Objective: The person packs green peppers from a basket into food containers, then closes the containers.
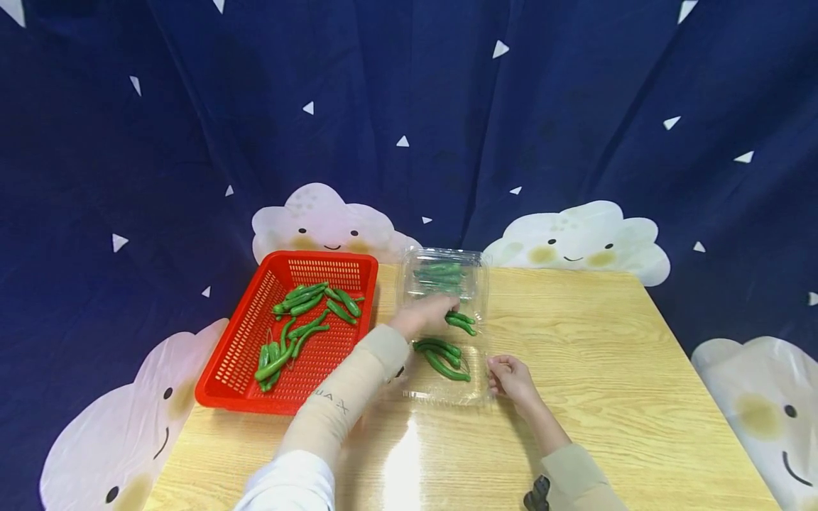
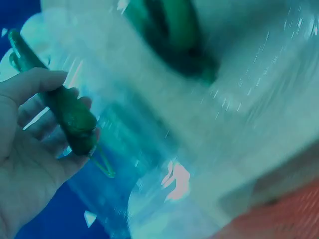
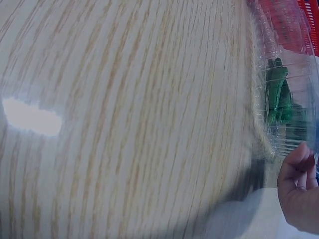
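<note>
My left hand [image 1: 427,316] holds green chili peppers [image 1: 461,323] over a clear plastic clamshell container [image 1: 415,389]. In the left wrist view, the thumb and fingers of that hand [image 2: 30,149] wrap around a pepper [image 2: 75,119]. Several more green peppers [image 1: 441,360] lie in the near half of the container. Beyond the hand, other peppers [image 1: 439,275] show through clear plastic. My right hand [image 1: 513,380] pinches the container's right edge with bent fingers; in the right wrist view, this hand [image 3: 299,194] is partly cut off by the frame.
A red perforated basket [image 1: 211,397] stands on the left of the wooden table [image 1: 588,341], with several green peppers [image 1: 309,298] in it. Behind the table hangs a dark blue curtain [image 1: 409,106] with white triangles and clouds.
</note>
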The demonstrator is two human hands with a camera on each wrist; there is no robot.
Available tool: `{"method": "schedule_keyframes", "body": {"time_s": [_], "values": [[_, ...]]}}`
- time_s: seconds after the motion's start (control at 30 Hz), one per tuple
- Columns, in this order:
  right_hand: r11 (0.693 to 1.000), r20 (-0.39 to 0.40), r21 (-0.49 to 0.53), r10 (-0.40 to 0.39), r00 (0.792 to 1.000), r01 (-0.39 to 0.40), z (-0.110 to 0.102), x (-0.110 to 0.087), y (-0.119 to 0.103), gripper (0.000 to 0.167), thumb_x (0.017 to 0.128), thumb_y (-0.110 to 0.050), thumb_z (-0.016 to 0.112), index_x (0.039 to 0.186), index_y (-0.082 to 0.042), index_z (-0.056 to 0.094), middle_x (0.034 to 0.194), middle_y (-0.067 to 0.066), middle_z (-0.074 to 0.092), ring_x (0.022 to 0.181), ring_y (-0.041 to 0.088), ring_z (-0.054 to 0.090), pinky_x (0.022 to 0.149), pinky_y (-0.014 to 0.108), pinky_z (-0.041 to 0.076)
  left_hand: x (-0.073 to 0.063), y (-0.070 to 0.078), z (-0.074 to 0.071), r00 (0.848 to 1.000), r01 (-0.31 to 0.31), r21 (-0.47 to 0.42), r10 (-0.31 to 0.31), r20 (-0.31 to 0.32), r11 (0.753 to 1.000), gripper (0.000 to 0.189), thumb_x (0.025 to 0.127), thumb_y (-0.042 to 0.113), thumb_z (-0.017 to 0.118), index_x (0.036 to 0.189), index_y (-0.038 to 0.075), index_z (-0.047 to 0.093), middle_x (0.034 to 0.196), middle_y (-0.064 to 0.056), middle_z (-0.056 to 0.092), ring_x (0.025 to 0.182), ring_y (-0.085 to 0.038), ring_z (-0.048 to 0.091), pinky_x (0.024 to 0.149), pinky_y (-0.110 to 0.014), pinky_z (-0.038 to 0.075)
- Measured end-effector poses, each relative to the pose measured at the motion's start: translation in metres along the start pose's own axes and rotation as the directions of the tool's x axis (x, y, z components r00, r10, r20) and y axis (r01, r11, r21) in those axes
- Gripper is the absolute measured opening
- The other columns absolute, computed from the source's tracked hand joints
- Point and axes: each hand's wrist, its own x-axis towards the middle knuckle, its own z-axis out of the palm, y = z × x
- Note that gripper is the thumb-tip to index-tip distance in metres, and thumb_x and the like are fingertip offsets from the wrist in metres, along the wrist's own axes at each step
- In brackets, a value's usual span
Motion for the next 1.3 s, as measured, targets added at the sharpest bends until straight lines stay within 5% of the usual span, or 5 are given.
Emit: {"method": "schedule_keyframes", "body": {"time_s": [0.23, 0.67, 0.9, 1.1, 1.3], "values": [[1.0, -0.017, 0.003, -0.003, 1.0, 0.003, 0.0, 0.002, -0.001, 0.031, 0.095, -0.019, 0.047, 0.113, 0.006, 0.045, 0.08, 0.008, 0.055, 0.064, 0.011, 0.052, 0.055, 0.019, 0.047, -0.004, 0.011, 0.037, 0.972, 0.131, 0.03, -0.134, 0.193, 0.991, 0.018, 0.08, 0.001, 0.063, 0.091, 0.013, 0.055, 0.081, 0.004, 0.053, 0.072, -0.011, 0.047, 0.061, -0.022, 0.041], [1.0, -0.015, -0.003, -0.004, 1.0, 0.004, 0.001, 0.003, -0.001, 0.03, 0.095, -0.019, 0.048, 0.112, 0.005, 0.045, 0.079, 0.006, 0.055, 0.063, 0.01, 0.051, 0.054, 0.019, 0.046, -0.013, 0.002, 0.08, 0.963, 0.201, 0.182, -0.228, 0.144, 0.962, 0.022, 0.071, -0.004, 0.066, 0.081, 0.014, 0.057, 0.084, 0.003, 0.06, 0.073, -0.013, 0.051, 0.065, -0.024, 0.045], [1.0, -0.017, -0.011, 0.002, 1.0, -0.002, 0.001, 0.001, -0.003, 0.031, 0.095, -0.019, 0.047, 0.113, 0.006, 0.044, 0.081, 0.007, 0.055, 0.063, 0.01, 0.052, 0.054, 0.019, 0.046, -0.014, 0.003, 0.085, 0.961, 0.197, 0.241, -0.235, 0.142, 0.95, 0.027, 0.077, 0.004, 0.067, 0.1, 0.016, 0.059, 0.102, 0.001, 0.063, 0.095, -0.016, 0.059, 0.08, -0.028, 0.048], [1.0, -0.018, 0.005, 0.003, 1.0, -0.003, 0.002, 0.002, -0.002, 0.029, 0.095, -0.018, 0.047, 0.112, 0.006, 0.045, 0.078, 0.006, 0.054, 0.063, 0.011, 0.051, 0.054, 0.019, 0.046, -0.017, 0.008, 0.08, 0.954, 0.226, 0.251, -0.266, 0.14, 0.941, 0.022, 0.079, 0.007, 0.067, 0.099, 0.016, 0.06, 0.1, 0.001, 0.064, 0.088, -0.014, 0.058, 0.074, -0.027, 0.048], [1.0, -0.03, 0.019, 0.017, 0.999, -0.016, 0.002, 0.002, 0.0, 0.028, 0.095, -0.019, 0.049, 0.111, 0.004, 0.045, 0.078, 0.005, 0.055, 0.062, 0.01, 0.052, 0.054, 0.019, 0.046, -0.006, 0.002, 0.069, 0.915, 0.301, 0.201, -0.342, 0.216, 0.932, 0.039, 0.074, 0.014, 0.073, 0.111, 0.016, 0.061, 0.108, 0.001, 0.062, 0.093, -0.014, 0.056, 0.078, -0.032, 0.047]]}}
